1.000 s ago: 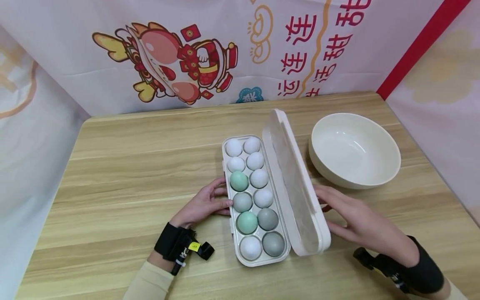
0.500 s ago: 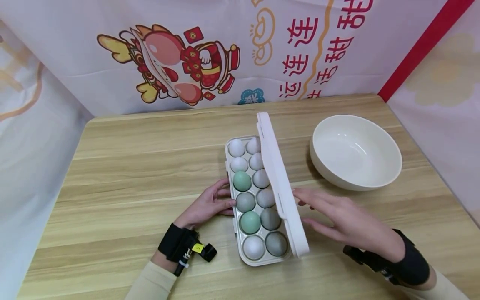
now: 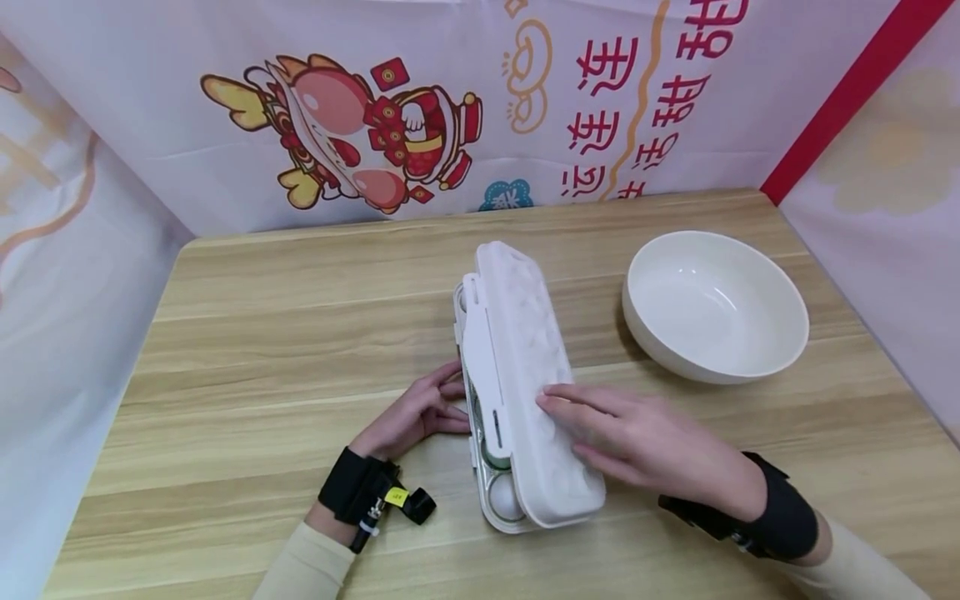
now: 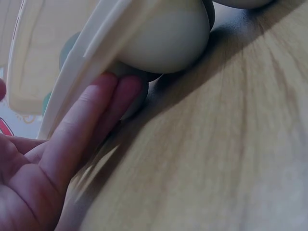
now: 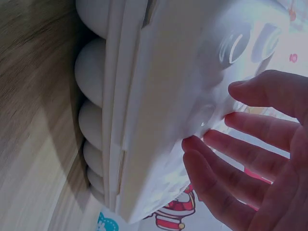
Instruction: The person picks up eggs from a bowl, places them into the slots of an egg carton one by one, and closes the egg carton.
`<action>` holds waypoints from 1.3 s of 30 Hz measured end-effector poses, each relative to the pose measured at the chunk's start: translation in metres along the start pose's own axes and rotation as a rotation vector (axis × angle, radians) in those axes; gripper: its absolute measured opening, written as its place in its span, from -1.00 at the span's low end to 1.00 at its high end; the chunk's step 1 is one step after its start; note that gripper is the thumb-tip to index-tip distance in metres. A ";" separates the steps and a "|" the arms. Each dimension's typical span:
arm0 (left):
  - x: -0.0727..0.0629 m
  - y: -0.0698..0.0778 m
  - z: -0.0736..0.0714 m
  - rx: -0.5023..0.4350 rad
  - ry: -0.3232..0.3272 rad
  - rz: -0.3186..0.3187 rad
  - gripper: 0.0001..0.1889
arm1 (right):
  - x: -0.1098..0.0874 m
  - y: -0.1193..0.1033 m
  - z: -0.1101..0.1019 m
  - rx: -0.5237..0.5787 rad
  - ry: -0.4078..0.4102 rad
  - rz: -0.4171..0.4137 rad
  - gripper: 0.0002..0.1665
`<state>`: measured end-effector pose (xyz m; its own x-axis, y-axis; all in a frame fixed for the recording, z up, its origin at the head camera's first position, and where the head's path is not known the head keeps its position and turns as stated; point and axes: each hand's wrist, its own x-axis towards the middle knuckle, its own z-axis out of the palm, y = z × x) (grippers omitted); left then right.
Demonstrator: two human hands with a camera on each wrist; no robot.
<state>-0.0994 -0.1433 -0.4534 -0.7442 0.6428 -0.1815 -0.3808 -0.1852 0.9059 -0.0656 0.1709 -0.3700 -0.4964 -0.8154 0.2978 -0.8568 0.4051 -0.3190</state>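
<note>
A white plastic egg box (image 3: 491, 521) lies lengthwise on the table, its hinged lid (image 3: 525, 325) tilted low over the tray but not flat on it. Through the remaining gap a white egg (image 3: 504, 497) and part of a green egg (image 3: 493, 457) show; the lid hides most others. My left hand (image 3: 416, 415) is at the tray's left side, and in the left wrist view its fingers (image 4: 79, 113) reach straight under the rim beside the egg cups. With fingers extended, my right hand (image 3: 637, 433) touches the lid's bumpy top from the right.
A large cream bowl (image 3: 712, 308) stands at the back right of the wooden table (image 3: 300, 333). Printed cloth (image 3: 510, 100) hangs behind the table and along both sides.
The lid has swung leftward and down from upright until it covers most of the eggs. My right hand has moved left with it, while the left hand stays at the tray's side.
</note>
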 end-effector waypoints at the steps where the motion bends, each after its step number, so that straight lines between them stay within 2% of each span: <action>1: 0.000 0.001 0.000 -0.013 -0.004 -0.001 -0.26 | 0.001 0.000 0.001 -0.003 0.000 -0.003 -0.44; 5: -0.001 0.001 0.000 -0.008 -0.017 0.020 -0.34 | 0.005 -0.002 0.007 -0.006 -0.014 -0.011 -0.44; 13: 0.000 0.002 0.002 0.053 -0.021 0.060 -0.21 | 0.009 -0.003 0.012 -0.015 0.003 -0.054 -0.39; 20: -0.001 0.001 0.001 0.080 -0.021 0.064 -0.15 | 0.013 -0.004 0.015 -0.017 -0.059 -0.027 -0.32; 26: 0.000 -0.001 0.000 0.092 -0.050 0.089 -0.11 | 0.017 -0.004 0.015 -0.032 -0.118 -0.023 -0.34; 33: 0.001 -0.003 0.000 0.097 -0.031 0.082 -0.09 | 0.024 -0.002 0.017 -0.024 -0.116 -0.057 -0.39; 39: 0.002 -0.004 -0.001 0.092 -0.030 0.083 -0.05 | 0.027 0.001 0.018 0.022 -0.142 -0.051 -0.42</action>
<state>-0.0997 -0.1421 -0.4579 -0.7537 0.6505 -0.0943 -0.2661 -0.1707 0.9487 -0.0777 0.1419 -0.3788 -0.4260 -0.8857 0.1847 -0.8764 0.3534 -0.3271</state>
